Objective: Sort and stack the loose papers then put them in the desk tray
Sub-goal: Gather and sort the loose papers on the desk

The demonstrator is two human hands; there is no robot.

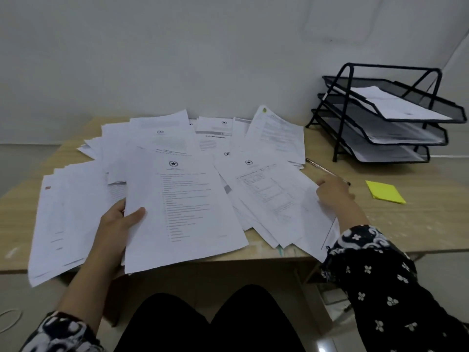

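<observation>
The left hand [119, 219] pinches a printed sheet [185, 207] at the desk's [418, 224] front edge, thumb on top. The right hand [332, 190], fingers loosely curled, rests on loose papers [266, 189] spread across the desk. The desk tray [380, 115] stands at the far right corner.

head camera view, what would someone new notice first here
The eye lands first on the loose papers fanned messily over most of the wooden desk. The left hand grips a printed sheet at the near edge, thumb on top, while the right hand rests on papers further right. A black three-tier desk tray stands at the far right, with a yellow sticky pad in front.
</observation>
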